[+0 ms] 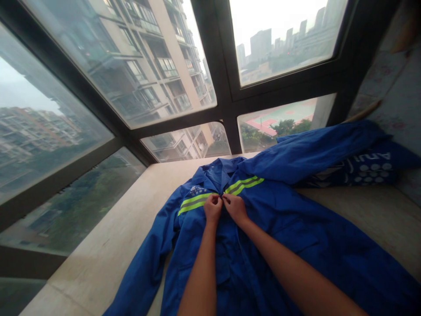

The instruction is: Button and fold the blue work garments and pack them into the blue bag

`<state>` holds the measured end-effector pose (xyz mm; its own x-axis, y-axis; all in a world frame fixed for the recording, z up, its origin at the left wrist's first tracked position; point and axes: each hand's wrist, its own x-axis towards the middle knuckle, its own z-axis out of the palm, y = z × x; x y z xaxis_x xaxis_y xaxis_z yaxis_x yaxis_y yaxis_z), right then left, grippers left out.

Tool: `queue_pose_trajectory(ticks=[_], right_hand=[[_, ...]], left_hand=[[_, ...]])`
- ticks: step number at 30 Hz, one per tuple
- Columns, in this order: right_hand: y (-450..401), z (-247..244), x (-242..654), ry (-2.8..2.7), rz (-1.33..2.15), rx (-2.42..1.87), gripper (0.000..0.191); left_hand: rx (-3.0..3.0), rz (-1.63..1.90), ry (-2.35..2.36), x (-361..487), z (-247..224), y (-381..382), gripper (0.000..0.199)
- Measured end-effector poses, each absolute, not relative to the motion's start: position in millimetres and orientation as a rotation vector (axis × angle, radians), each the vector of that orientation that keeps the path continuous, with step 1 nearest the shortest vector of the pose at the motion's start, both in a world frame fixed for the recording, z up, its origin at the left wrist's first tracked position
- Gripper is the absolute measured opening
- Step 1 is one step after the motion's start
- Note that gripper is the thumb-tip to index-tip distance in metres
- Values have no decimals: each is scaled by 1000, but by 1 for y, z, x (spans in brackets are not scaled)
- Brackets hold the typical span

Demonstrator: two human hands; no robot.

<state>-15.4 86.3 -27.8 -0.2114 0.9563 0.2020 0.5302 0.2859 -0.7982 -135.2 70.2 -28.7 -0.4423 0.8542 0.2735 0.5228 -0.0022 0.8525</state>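
Note:
A blue work jacket point(276, 219) with yellow-green and grey reflective stripes lies spread out, its collar toward the window. My left hand point(213, 208) pinches the jacket's front edge at the chest, just below the stripe. Right beside it, my right hand point(234, 208) pinches the opposite front edge, and the fingertips of both hands nearly meet. Whatever small fastening lies between the fingers is too small to make out. One sleeve point(144, 259) stretches down to the left; the other sleeve point(315, 149) is laid out to the upper right.
The jacket rests on a pale stone window sill point(108, 232). Dark window frames point(226, 101) with glass panes rise at the back and left. Under the right sleeve is a dark blue bag-like item point(371, 169) with white print. A patterned wall point(391, 92) stands at the right.

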Motion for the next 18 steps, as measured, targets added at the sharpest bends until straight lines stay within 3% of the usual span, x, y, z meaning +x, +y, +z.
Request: queue_pose_trajectory(ticks=[18], right_hand=[[84, -17, -14, -1948, 667, -1486, 18]], left_hand=[[1537, 1352, 1917, -130, -21, 66, 11]])
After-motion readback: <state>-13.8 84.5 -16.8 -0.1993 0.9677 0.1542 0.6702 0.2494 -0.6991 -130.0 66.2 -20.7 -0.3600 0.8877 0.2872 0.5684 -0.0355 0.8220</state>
